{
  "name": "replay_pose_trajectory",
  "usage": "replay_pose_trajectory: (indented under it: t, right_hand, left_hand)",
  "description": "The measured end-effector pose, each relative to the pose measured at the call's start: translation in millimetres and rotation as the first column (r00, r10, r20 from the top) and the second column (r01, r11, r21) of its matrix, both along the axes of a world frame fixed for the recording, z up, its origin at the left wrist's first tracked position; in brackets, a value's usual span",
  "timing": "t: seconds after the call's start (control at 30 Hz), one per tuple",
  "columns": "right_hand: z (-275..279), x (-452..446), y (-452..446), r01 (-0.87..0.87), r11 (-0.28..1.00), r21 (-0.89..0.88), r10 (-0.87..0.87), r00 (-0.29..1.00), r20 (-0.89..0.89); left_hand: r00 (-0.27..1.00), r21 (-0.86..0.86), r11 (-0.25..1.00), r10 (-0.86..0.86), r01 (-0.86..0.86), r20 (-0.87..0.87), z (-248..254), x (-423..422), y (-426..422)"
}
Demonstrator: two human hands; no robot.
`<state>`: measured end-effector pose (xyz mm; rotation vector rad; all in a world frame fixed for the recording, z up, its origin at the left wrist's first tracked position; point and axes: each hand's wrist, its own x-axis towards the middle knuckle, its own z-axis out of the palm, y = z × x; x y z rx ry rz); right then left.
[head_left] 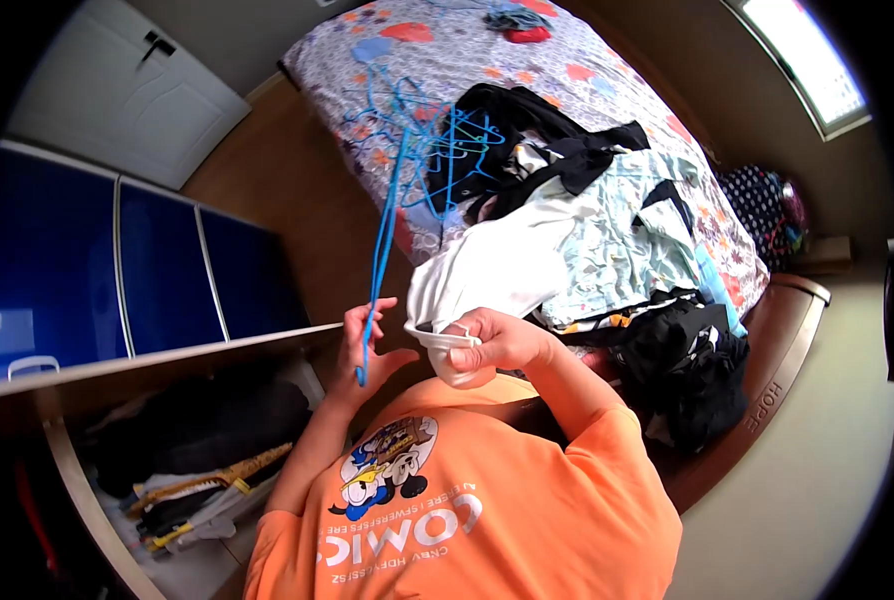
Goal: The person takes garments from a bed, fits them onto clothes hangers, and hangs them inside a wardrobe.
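My left hand (357,352) has a long blue hanger (385,235) lying across its palm and fingers, with the thumb stretched out away from it. The hanger's far end reaches up over the bed, near a tangle of other blue hangers (457,140). Close by on the right, my right hand (507,342) pinches the edge of a white garment (507,262) between thumb and fingers. The rest of that garment stretches across the bed's near edge, beside a light green patterned garment (617,250).
Dark clothes (557,150) and a black pile (692,370) lie on the floral bed (607,80). At the left are blue glossy cabinet fronts (47,260) and an open compartment with clothes (217,490). The wooden bed frame (782,350) curves along the right.
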<state>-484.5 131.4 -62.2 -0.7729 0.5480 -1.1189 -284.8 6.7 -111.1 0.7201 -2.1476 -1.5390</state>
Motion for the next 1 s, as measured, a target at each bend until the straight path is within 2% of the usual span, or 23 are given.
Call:
replay_pose_trajectory:
  t: [0.03,0.07,0.13,0.17,0.2,0.27,0.33,0.37,0.4,0.43,0.47,0.5,0.6,0.63,0.67,0.73,0.77,0.8,0.87,0.9,0.93,1.0]
  right_hand:
    - [6.0,11.6,-2.0,-0.024,1.0,-0.009,0.023,0.999,-0.03]
    - [4.6,25.7,-3.3,-0.063,0.997,-0.051,0.066,0.997,0.048]
    - [23.3,39.4,-3.0,-0.221,0.971,-0.091,0.228,0.971,0.07]
    - [29.7,49.9,-1.9,-0.178,0.971,-0.161,0.195,0.976,0.1]
    - [33.8,55.9,-2.7,-0.199,0.966,-0.162,0.216,0.972,0.092]
    - [38.5,64.2,-2.0,0.066,0.966,-0.249,-0.078,0.996,-0.041]
    - [35.6,71.4,-2.3,0.226,0.967,-0.117,-0.246,0.95,-0.193]
    - [33.7,75.3,-10.7,0.318,0.901,-0.295,-0.414,0.833,-0.366]
    - [31.7,78.0,-21.1,0.356,0.8,-0.482,-0.581,0.658,-0.479]
    - [34.5,80.6,-26.8,0.268,0.741,-0.616,-0.667,0.399,-0.629]
    - [40.3,84.4,-30.7,0.135,0.684,-0.717,-0.729,0.097,-0.678]
    - [56.9,93.0,-37.6,0.038,0.619,-0.785,-0.786,0.012,-0.619]
    - [45.0,110.3,-58.7,-0.11,0.664,-0.739,-0.69,0.291,-0.663]
    - [32.5,118.1,-65.4,-0.099,0.669,-0.737,-0.653,0.396,-0.646]
    - [30.9,125.5,-67.8,-0.112,0.669,-0.735,-0.646,0.403,-0.649]
    - [32.3,142.6,-72.3,-0.198,0.588,-0.784,-0.723,0.305,-0.619]
    - [36.5,149.9,-73.0,-0.181,0.485,-0.855,-0.827,0.222,-0.516]
    - [39.1,155.6,-70.0,-0.189,0.484,-0.854,-0.823,0.233,-0.518]
    - [43.4,164.2,-64.2,-0.181,0.409,-0.895,-0.908,0.015,-0.418]
    - [46.2,166.8,-66.0,-0.201,0.341,-0.918,-0.937,0.012,-0.35]
    - [48.6,170.8,-66.6,-0.204,0.342,-0.917,-0.935,0.02,-0.353]
    - [53.0,178.3,-67.1,-0.246,0.285,-0.926,-0.958,-0.106,-0.267]
  left_hand:
    - [0.996,-0.16,0.985,-0.074,0.066,-0.051,-0.7,10.6,0.5]
    - [0.999,0.111,0.993,-0.024,0.029,-0.046,-1.1,21.8,4.7]
    - [0.999,-0.104,0.993,-0.046,0.046,0.006,9.2,37.5,7.7]
    - [0.998,-0.091,0.994,0.059,-0.055,0.038,-0.2,48.8,6.7]
    - [0.996,-0.093,0.993,0.08,-0.076,0.031,0.1,61.8,2.4]
    - [0.972,-0.292,0.941,0.211,-0.172,0.105,3.0,87.0,-11.0]
    - [0.952,-0.38,0.895,0.29,-0.233,0.099,23.9,104.8,-19.9]
    - [0.95,-0.291,0.919,0.302,-0.268,0.081,31.9,112.3,-21.7]
    - [0.947,-0.198,0.934,0.315,-0.298,0.062,40.7,119.6,-22.6]
    - [0.951,-0.231,0.925,0.309,-0.302,-0.004,44.2,126.6,-24.2]
    - [0.96,-0.276,0.926,0.279,-0.259,0.036,55.3,133.0,-23.1]
    - [0.967,-0.235,0.941,0.253,-0.243,0.011,61.1,135.3,-21.3]
    - [0.979,-0.214,0.957,0.203,-0.196,0.009,86.0,140.7,-16.0]
    - [0.986,-0.233,0.96,0.165,-0.153,0.033,95.8,144.4,-16.2]
    - [0.983,-0.231,0.958,0.18,-0.168,0.03,103.9,149.6,-17.6]
    - [0.998,-0.204,0.979,-0.002,0.016,0.07,114.6,160.9,-22.1]
    - [0.997,-0.253,0.968,0.011,0.008,0.071,115.9,166.2,-25.2]
    - [0.997,-0.251,0.968,0.025,-0.007,0.069,116.8,170.1,-27.2]
    - [0.995,-0.282,0.958,0.077,-0.054,0.071,117.4,176.1,-30.8]
    - [0.985,-0.249,0.961,0.148,-0.122,0.089,113.7,178.1,-31.9]
    - [0.981,-0.306,0.94,0.178,-0.149,0.07,115.8,179.3,-33.1]
    - [0.971,-0.416,0.89,0.232,-0.187,0.06,125.3,179.2,-32.9]
